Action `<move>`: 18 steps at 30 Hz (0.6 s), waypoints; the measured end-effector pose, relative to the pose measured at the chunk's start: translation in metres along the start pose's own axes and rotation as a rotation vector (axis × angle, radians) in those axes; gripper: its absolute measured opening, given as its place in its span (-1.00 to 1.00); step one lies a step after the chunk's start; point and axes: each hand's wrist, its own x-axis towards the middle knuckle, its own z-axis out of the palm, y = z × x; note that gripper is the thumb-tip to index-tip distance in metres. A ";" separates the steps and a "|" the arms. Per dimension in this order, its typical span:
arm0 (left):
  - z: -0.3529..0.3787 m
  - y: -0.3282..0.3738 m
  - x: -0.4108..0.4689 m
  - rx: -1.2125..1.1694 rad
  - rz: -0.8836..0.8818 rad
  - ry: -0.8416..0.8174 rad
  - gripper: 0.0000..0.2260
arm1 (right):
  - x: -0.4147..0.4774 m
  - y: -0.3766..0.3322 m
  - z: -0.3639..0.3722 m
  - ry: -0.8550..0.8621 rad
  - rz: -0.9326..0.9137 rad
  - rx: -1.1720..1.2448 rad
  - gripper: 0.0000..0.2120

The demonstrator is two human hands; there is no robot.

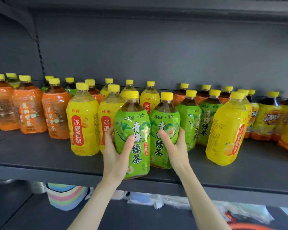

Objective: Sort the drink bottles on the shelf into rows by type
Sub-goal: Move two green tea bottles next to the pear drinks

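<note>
Two green-label tea bottles with yellow caps stand side by side at the front of the dark shelf (40,156). My left hand (115,151) grips the left green bottle (135,123), whose base reaches the shelf's front edge. My right hand (175,145) grips the right green bottle (163,118). Two more green bottles (204,123) stand just right of them. Yellow-label bottles (83,123) stand left of my hands, and another yellow bottle (226,131) stands to the right. Orange-label bottles (56,113) fill the far left.
Darker drinks with yellow-orange labels (271,120) crowd the far right. More bottles stand in back rows against the shelf's grey back wall. Below the shelf lie stacked pastel bowls (65,196) and plastic-wrapped goods (173,201).
</note>
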 end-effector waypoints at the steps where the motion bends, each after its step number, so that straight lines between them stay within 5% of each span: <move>1: -0.001 0.000 -0.001 0.003 -0.003 -0.004 -0.40 | -0.001 0.001 0.001 0.017 0.007 0.011 -0.47; 3: -0.001 -0.001 -0.001 0.000 -0.015 -0.010 -0.40 | -0.003 0.000 0.001 0.030 0.014 0.039 -0.51; 8: 0.003 -0.004 -0.003 0.015 -0.019 -0.029 -0.37 | -0.008 0.004 -0.012 0.075 0.000 0.064 -0.12; 18: 0.011 0.000 -0.004 0.036 -0.056 -0.109 -0.27 | -0.015 -0.005 -0.020 0.121 -0.033 0.051 -0.11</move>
